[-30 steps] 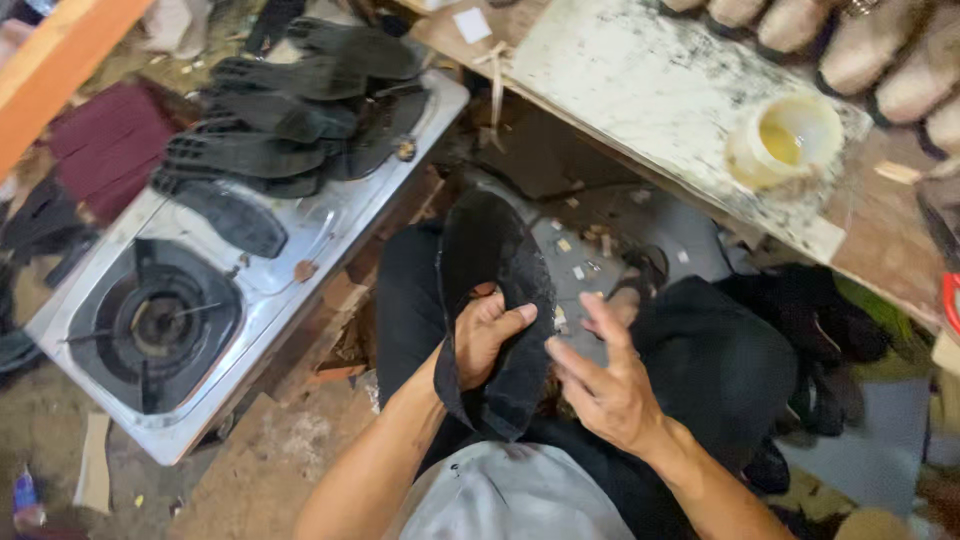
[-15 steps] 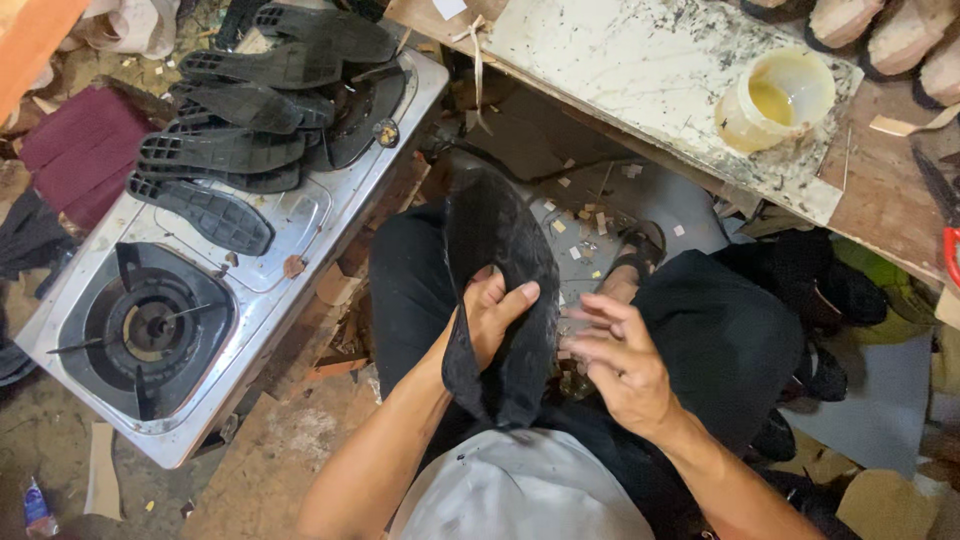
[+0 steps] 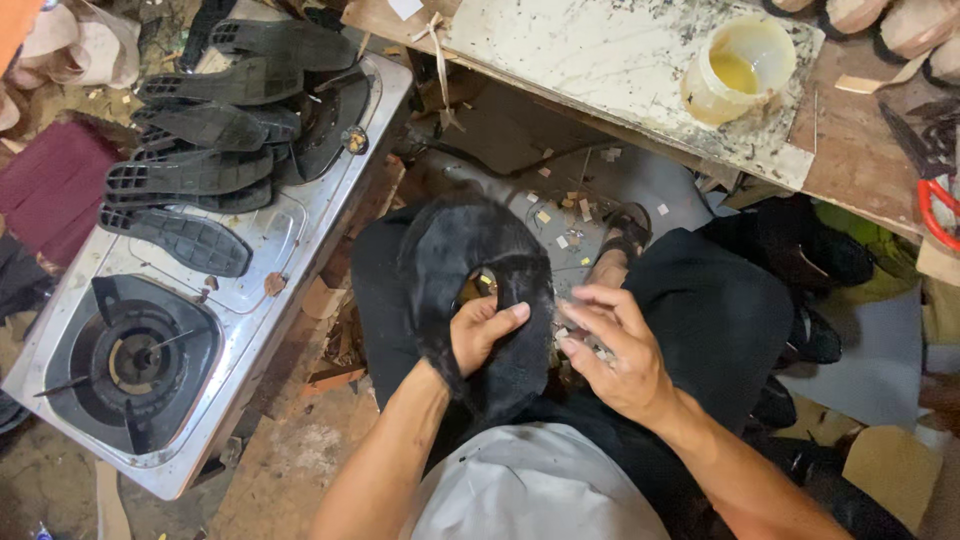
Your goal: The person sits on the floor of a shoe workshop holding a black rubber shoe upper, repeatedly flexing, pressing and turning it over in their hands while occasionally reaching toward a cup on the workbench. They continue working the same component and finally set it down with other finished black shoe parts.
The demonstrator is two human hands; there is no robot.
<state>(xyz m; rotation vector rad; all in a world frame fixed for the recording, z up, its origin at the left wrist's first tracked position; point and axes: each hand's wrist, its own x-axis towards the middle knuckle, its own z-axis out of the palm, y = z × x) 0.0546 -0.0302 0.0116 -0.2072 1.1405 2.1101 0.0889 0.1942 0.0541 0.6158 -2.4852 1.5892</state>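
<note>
Left hand [image 3: 480, 335] gripping black fuzzy fabric shoe upper [image 3: 470, 300], resting on lap over black trousers. Right hand [image 3: 615, 355] hovering just beside it, fingers spread, holding nothing. Risk: upper could be slipping off knee toward scrap-littered floor, since only one hand is holding it. Yellowish plastic glue tub [image 3: 738, 70] sitting unlidded on white board; black rubber soles [image 3: 190, 180] lying on steel gas stove [image 3: 150, 380]. No labels readable.

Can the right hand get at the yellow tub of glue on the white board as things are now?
Probably yes. The right hand is open and holds nothing, while the left hand grips the black shoe upper. The yellow tub stands uncovered near the white board's edge, with nothing between, though reaching it needs a forward stretch.
</note>
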